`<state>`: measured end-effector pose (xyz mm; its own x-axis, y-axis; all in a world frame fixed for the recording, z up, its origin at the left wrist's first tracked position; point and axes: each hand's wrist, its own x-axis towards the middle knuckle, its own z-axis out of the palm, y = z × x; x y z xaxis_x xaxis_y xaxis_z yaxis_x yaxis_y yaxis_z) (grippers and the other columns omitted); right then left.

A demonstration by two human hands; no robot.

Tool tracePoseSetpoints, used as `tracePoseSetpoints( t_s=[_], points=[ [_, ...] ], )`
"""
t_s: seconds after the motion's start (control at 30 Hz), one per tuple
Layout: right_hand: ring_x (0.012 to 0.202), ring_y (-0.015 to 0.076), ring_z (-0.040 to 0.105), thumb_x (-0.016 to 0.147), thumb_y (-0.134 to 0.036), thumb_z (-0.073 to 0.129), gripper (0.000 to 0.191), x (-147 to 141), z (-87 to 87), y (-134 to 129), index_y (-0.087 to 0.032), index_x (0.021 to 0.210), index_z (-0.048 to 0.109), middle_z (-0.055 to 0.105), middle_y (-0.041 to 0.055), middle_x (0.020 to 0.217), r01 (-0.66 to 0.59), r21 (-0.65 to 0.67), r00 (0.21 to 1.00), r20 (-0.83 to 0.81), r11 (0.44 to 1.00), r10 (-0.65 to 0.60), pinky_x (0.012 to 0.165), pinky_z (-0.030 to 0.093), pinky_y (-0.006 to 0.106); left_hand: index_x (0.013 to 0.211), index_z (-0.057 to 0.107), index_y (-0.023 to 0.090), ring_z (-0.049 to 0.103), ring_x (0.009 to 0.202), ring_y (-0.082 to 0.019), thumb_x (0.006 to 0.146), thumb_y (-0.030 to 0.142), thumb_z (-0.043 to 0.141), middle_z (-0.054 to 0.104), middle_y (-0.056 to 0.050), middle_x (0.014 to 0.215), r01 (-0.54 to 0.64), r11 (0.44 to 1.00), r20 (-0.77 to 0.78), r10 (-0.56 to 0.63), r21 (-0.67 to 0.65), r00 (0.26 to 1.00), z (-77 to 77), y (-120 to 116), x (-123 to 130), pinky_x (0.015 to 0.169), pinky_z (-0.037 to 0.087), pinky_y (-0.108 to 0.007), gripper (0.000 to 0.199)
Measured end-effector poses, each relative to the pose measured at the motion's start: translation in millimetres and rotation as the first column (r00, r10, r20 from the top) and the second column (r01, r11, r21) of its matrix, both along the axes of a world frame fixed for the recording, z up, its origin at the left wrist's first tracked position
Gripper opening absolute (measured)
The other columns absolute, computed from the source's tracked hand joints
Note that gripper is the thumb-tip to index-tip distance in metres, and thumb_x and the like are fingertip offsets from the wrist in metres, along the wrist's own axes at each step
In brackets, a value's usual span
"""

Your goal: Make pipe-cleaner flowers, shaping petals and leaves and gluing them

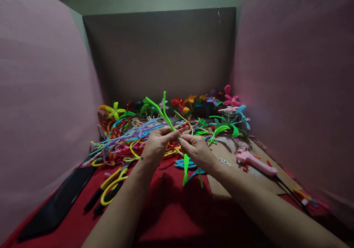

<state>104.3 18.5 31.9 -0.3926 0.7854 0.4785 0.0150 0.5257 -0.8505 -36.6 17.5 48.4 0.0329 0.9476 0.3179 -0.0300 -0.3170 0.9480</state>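
Note:
Bright green pipe cleaners (166, 118) stand up between my fingers, their two free ends spread in a V. My left hand (158, 142) pinches them near the lower part. Fingertip to fingertip with it, my right hand (197, 149) is closed on the same green piece; its lower end is hidden by the fingers. Below my right hand, a green pipe-cleaner piece (186, 170) and blue pipe-cleaner pieces (181, 163) lie on the red cloth (163, 211). Behind both hands spreads a tangled pile of coloured pipe cleaners (124, 137).
Pink glue gun (257, 162) on a brown board (221, 185) at right, its cord running forward. Yellow-handled pliers (112, 180) and a black flat object (58, 203) lie left. Finished pipe-cleaner flowers (232, 100) line the back. Pink walls (298, 74) rise on both sides.

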Motion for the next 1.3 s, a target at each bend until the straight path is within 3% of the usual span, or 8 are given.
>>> tracePoseSetpoints(
  t_s=[0.17, 0.27, 0.33, 0.4, 0.5, 0.67, 0.93, 1.3],
  points=[
    [0.051, 0.0094, 0.046, 0.081, -0.032, 0.048, 0.024, -1.5, -1.0, -2.8, -0.015, 0.067, 0.055, 0.050, -0.0016, 0.057, 0.017, -0.069, 0.999, -0.041, 0.998, -0.020, 0.049, 0.036, 0.021, 0.058, 0.058, 0.013, 0.040, 0.048, -0.006, 0.067, 0.027, 0.067, 0.046, 0.004, 0.051, -0.029, 1.000, 0.021, 0.029, 0.012, 0.999, -9.4, -1.1, 0.7, 0.050, 0.031, -0.021, 0.019],
    [0.050, 0.0090, 0.046, 0.085, -0.032, 0.044, 0.027, -3.5, -8.7, -2.9, -0.015, 0.066, 0.055, 0.052, -0.0010, 0.056, 0.168, 0.119, 0.985, 0.019, 0.979, -0.172, 0.050, 0.035, 0.021, 0.059, 0.058, 0.014, 0.041, 0.050, -0.007, 0.066, 0.027, 0.068, 0.047, 0.004, 0.052, -0.052, 0.998, 0.057, 0.050, 0.038, 0.997, -13.3, -1.9, 1.9, 0.052, 0.033, -0.022, 0.018],
    [0.052, 0.0093, 0.047, 0.087, -0.026, 0.041, 0.026, -4.5, -14.6, -0.8, -0.015, 0.069, 0.056, 0.054, 0.0002, 0.058, 0.255, 0.330, 0.951, 0.085, 0.909, -0.298, 0.053, 0.035, 0.021, 0.057, 0.057, 0.014, 0.041, 0.049, -0.007, 0.066, 0.028, 0.068, 0.047, 0.004, 0.051, -0.072, 0.997, 0.066, 0.069, 0.033, 0.995, -14.4, -2.1, 3.5, 0.052, 0.033, -0.022, 0.020],
    [0.055, 0.0105, 0.049, 0.088, -0.022, 0.038, 0.026, -5.0, -19.4, 2.3, -0.014, 0.072, 0.057, 0.057, 0.0029, 0.062, 0.278, 0.535, 0.900, 0.144, 0.797, -0.411, 0.055, 0.034, 0.022, 0.053, 0.055, 0.013, 0.041, 0.047, -0.007, 0.064, 0.030, 0.069, 0.046, 0.004, 0.049, -0.075, 0.997, 0.092, 0.075, -0.004, 0.993, -14.6, -2.3, 5.5, 0.050, 0.032, -0.022, 0.024],
    [0.057, 0.0126, 0.053, 0.089, -0.020, 0.034, 0.028, -4.6, -22.8, 4.5, -0.014, 0.073, 0.055, 0.060, 0.0059, 0.064, 0.249, 0.685, 0.835, 0.205, 0.684, -0.510, 0.056, 0.034, 0.023, 0.051, 0.052, 0.013, 0.038, 0.044, -0.006, 0.062, 0.030, 0.070, 0.045, 0.004, 0.047, -0.056, 0.997, 0.151, 0.065, -0.060, 0.986, -14.4, -2.5, 7.9, 0.047, 0.030, -0.022, 0.027],
    [0.055, 0.0110, 0.053, 0.090, -0.021, 0.036, 0.027, -1.9, -23.3, 2.4, -0.016, 0.071, 0.055, 0.061, 0.0044, 0.064, 0.271, 0.645, 0.848, 0.191, 0.714, -0.494, 0.056, 0.033, 0.022, 0.054, 0.054, 0.013, 0.039, 0.044, -0.005, 0.062, 0.029, 0.071, 0.045, 0.004, 0.047, -0.016, 0.996, 0.186, 0.031, -0.083, 0.982, -16.2, -2.0, 8.4, 0.048, 0.031, -0.021, 0.025],
    [0.053, 0.0115, 0.054, 0.090, -0.020, 0.033, 0.030, -2.9, -27.9, 7.1, -0.015, 0.070, 0.055, 0.062, 0.0054, 0.061, 0.262, 0.768, 0.774, 0.194, 0.584, -0.603, 0.054, 0.028, 0.024, 0.055, 0.051, 0.013, 0.037, 0.042, -0.005, 0.061, 0.031, 0.071, 0.043, 0.006, 0.047, -0.075, 0.992, 0.191, 0.093, -0.097, 0.977, -19.7, -2.7, 11.4, 0.045, 0.029, -0.021, 0.028],
    [0.050, 0.0107, 0.050, 0.089, -0.021, 0.033, 0.032, -0.5, -26.9, 7.9, -0.015, 0.065, 0.053, 0.058, 0.0043, 0.057, 0.264, 0.772, 0.768, 0.195, 0.579, -0.611, 0.053, 0.027, 0.024, 0.056, 0.054, 0.013, 0.038, 0.041, -0.005, 0.058, 0.031, 0.073, 0.044, 0.006, 0.045, -0.150, 0.986, 0.173, 0.161, -0.074, 0.972, -16.5, -6.1, 20.3, 0.044, 0.029, -0.021, 0.026]
  ],
)
